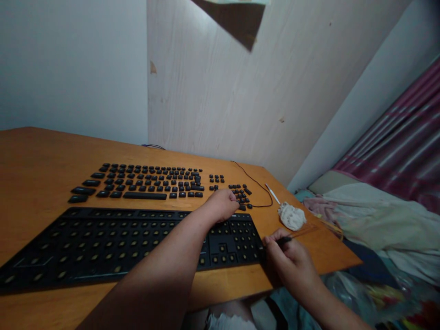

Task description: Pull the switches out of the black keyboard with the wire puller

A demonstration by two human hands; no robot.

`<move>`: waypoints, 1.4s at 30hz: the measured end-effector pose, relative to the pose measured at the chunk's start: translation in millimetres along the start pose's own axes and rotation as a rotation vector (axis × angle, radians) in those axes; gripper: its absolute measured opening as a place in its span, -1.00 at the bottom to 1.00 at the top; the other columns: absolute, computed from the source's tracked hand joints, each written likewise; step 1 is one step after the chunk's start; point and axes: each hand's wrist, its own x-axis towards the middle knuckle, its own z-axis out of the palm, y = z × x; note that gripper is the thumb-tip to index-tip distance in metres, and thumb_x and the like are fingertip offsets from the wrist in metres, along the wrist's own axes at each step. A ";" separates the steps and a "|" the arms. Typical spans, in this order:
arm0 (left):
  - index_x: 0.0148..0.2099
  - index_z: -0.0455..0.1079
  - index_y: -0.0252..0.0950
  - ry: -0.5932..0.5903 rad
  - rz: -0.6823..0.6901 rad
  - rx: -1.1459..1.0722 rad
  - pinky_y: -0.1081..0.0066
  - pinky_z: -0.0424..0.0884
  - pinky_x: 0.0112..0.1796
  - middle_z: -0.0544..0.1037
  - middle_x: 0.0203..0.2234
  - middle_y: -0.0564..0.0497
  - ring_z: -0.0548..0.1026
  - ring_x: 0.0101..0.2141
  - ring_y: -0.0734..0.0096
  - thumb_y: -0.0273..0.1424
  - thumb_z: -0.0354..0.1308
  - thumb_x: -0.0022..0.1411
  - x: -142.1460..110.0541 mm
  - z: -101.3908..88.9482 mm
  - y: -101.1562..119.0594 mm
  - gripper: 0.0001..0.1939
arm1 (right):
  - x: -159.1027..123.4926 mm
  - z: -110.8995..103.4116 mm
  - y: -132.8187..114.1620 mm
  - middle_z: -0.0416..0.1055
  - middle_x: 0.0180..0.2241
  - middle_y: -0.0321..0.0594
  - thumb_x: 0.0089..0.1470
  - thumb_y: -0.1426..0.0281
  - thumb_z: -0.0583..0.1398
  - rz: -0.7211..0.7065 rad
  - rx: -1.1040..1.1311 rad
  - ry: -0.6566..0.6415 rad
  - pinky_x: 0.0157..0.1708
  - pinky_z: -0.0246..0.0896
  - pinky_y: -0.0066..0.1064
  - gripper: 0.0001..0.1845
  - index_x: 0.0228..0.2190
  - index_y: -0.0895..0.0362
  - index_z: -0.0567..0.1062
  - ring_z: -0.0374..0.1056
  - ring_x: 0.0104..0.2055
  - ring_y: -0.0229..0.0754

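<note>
A black keyboard base [144, 243] without its keycaps lies on the wooden desk, rows of small yellowish sockets showing. My left hand [222, 207] reaches across its upper right part. The fingers are curled closed beside the small number-pad keycaps [244, 200]; what they pinch, if anything, is hidden. At the keyboard's right end, my right hand [292, 256] is closed around a slim dark tool [283, 240], whose exact kind I cannot make out. Loose black keycaps [151, 178] stand in keyboard order behind the base, with the long space bar keycap [145, 195] in front.
A crumpled white cloth [291, 216] sits on the right of the desk [227, 284], near a white pen-like stick [272, 193]. A thin black cable [259, 183] curves behind the keycaps. Past the desk's right edge is a bed with bedding [385, 224]. A wall rises behind.
</note>
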 end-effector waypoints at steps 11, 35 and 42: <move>-0.31 0.47 -0.32 -0.022 0.073 -0.105 0.49 0.23 -0.45 0.48 -0.55 0.06 0.38 -0.47 0.43 -0.50 0.13 -0.02 -4.2 -1.4 10.7 -0.83 | 17.5 -17.1 -9.1 0.32 -0.62 -0.33 0.09 0.08 0.20 0.114 0.253 0.133 -0.67 0.04 -0.45 -0.66 -0.46 0.07 0.31 0.17 -0.64 -0.27; -0.22 0.32 -0.31 -0.242 -0.031 -0.412 0.55 0.14 -0.55 0.40 -0.61 0.16 0.35 -0.57 0.54 -0.54 0.14 -0.02 -14.6 -0.2 21.1 -0.76 | 58.1 10.1 -33.0 0.50 -0.28 -0.11 0.19 0.12 0.11 -0.149 0.326 0.301 -0.51 0.28 -0.41 -0.61 -0.08 0.13 0.40 0.42 -0.40 -0.17; -0.27 0.26 -0.29 -0.181 -0.116 -0.575 0.51 0.29 -0.49 0.43 -0.62 0.12 0.45 -0.55 0.47 -0.57 0.12 0.01 -6.4 3.1 15.0 -0.81 | 73.8 12.7 1.8 0.51 -0.31 -0.14 0.12 0.17 0.16 -0.248 -0.037 0.195 -0.26 0.30 -0.29 -0.71 -0.27 0.12 0.49 0.43 -0.26 -0.08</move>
